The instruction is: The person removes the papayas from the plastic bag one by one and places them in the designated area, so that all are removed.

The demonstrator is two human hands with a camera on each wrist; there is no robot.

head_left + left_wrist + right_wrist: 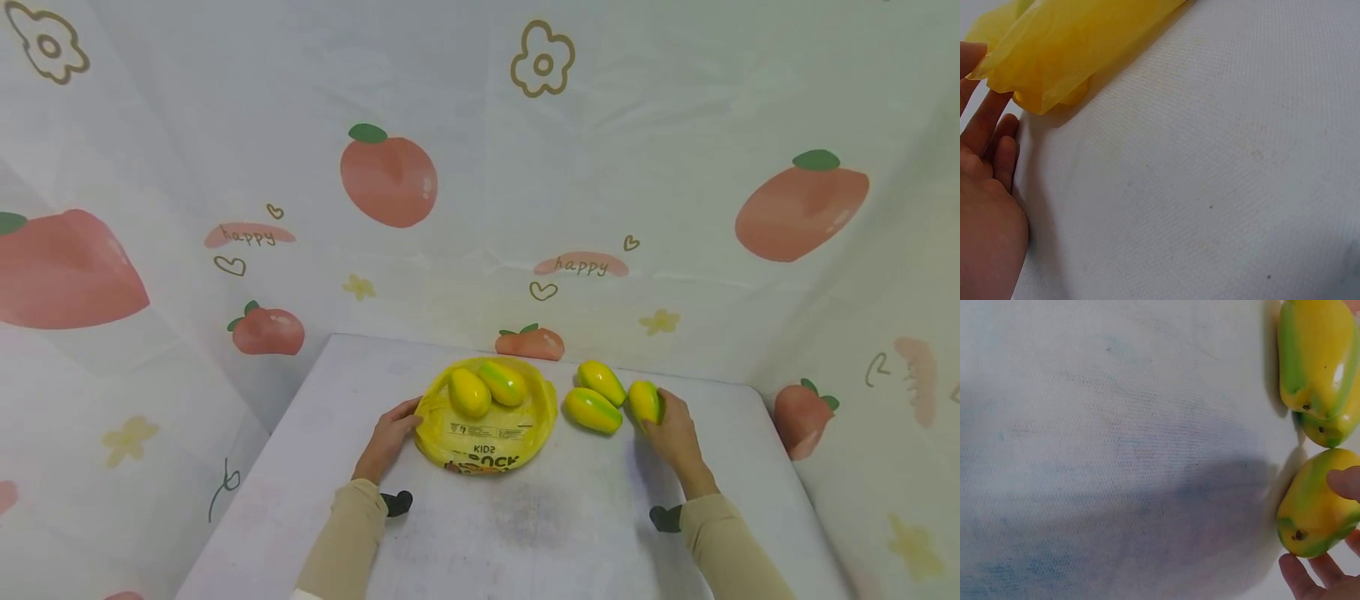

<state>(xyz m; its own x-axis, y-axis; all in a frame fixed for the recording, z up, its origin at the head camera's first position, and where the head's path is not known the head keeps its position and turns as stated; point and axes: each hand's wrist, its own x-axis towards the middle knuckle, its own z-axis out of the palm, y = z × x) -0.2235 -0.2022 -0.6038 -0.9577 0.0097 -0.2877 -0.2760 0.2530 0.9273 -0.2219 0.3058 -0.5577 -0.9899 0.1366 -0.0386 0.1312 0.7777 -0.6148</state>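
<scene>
A round yellow plastic bag [486, 454] with dark printing lies spread like a shallow dish on the table; a firmer rim shows under it in the left wrist view. Two yellow-green mangoes [470, 393] rest in it. My left hand [388, 442] pinches its left edge, thumb above and fingers below. To the right, my right hand [675, 437] grips a mango [1313, 506], the thumb on top and fingers around its far side. Two more mangoes [592, 410] lie just left of that one, touching each other.
The white table [540, 533] meets a fruit-printed cloth wall [465, 275] close behind the bag and mangoes. More cloth hangs along both sides. A dark wrist mount [397, 503] sticks out inward from the left sleeve, another mount [664, 518] from the right.
</scene>
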